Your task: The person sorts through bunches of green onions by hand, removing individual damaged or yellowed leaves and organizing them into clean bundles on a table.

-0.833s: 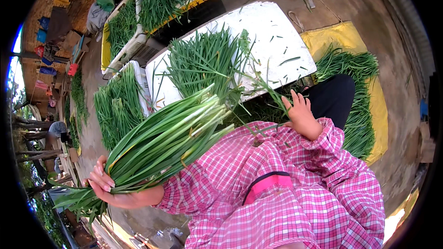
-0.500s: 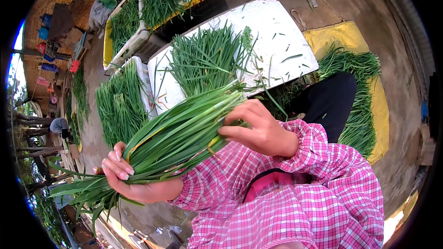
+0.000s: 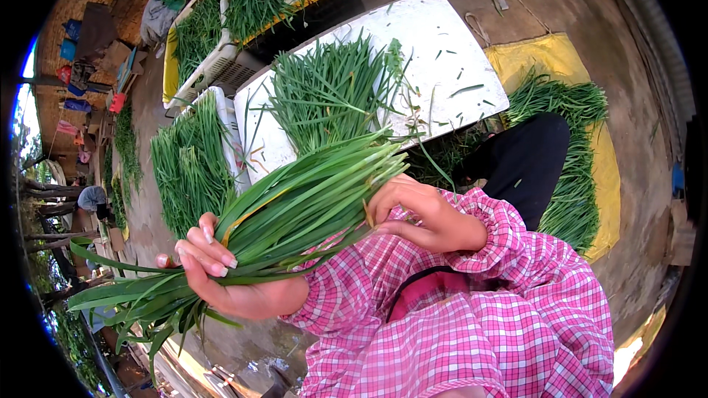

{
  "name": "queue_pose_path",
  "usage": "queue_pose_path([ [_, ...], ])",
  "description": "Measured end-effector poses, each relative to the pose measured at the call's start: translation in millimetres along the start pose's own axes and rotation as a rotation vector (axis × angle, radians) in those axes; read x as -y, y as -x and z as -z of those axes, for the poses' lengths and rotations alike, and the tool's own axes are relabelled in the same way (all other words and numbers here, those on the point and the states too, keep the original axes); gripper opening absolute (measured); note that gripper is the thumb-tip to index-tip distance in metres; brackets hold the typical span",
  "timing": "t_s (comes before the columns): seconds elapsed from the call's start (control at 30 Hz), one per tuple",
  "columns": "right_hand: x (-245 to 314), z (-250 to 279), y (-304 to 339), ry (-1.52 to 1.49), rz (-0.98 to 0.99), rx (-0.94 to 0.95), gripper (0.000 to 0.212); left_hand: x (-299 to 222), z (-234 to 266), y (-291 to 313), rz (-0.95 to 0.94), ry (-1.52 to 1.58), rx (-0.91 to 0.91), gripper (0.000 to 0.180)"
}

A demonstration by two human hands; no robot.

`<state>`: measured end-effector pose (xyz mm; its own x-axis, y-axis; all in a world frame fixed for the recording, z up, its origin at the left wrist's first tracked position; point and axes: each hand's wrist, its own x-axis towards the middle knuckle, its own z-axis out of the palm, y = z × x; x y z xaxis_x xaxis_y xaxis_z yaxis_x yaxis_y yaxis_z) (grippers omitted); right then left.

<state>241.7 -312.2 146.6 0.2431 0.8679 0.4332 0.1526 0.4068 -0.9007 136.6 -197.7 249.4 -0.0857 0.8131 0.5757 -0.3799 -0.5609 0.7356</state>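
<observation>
We hold green leafy bunch (image 3: 310,199) in left hand (image 3: 234,284), fingers curled round leaf part. Right hand (image 3: 426,215) half closed beside stem end; whether it pinches, we cannot tell. Bunch slants before white board (image 3: 451,59).

the right hand (image 3: 424,217) has come, seemingly, against the green bunch (image 3: 310,199).
</observation>
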Motion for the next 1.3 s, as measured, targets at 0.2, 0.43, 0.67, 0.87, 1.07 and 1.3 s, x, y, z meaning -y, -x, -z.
queue_pose_path([
  [0.2,0.4,13.5,9.1,0.017,0.011,0.106,0.017,1.0,3.4,-1.8,0.078,0.072,-0.011,0.023],
  [0.43,-10.6,11.4,34.1,0.464,0.310,0.179,0.014,9.2,22.1,-6.3,-0.132,-0.146,0.012,0.019],
  [0.67,-71.2,63.7,92.6,0.718,-0.301,0.412,0.021,4.6,57.3,-25.7,-0.531,-0.567,0.227,0.037],
  [0.87,-3.2,18.5,36.7,0.441,-0.076,-0.115,0.032,13.0,97.5,-39.0,-0.319,0.014,0.360,0.036],
  [1.07,-1.2,-14.8,-0.5,0.523,-0.084,-0.444,0.026,10.0,55.9,-6.9,-0.453,-0.430,0.209,0.036],
  [1.3,-1.2,-16.8,-5.6,0.267,-0.325,-0.418,0.019,-3.4,-3.2,6.6,-0.006,0.117,0.034,0.028],
])
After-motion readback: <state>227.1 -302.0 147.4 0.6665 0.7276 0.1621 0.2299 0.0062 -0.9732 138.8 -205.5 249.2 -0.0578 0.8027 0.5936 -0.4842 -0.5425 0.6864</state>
